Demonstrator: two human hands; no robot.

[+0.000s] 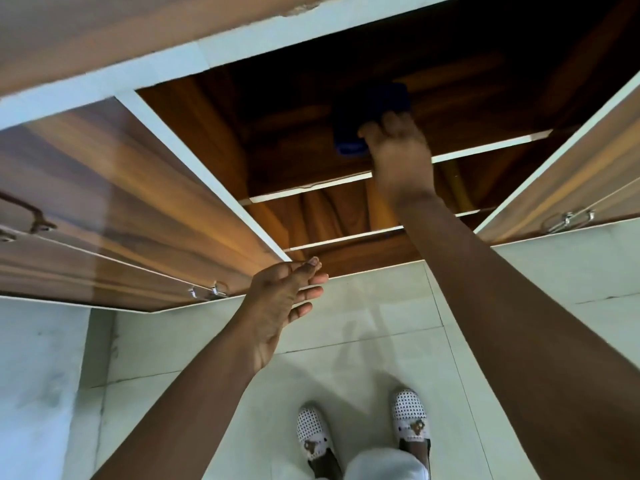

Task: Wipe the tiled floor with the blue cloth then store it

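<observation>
Fingers of right hand curled onto blue cloth, lying on dark upper shelf inside open cupboard; left hand fingers straight, slightly spread, thumb touching door corner.

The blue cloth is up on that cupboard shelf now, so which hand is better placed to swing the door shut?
Probably the left hand: it is open at the edge of the left door, while the right hand is inside the cupboard at the blue cloth.
</observation>
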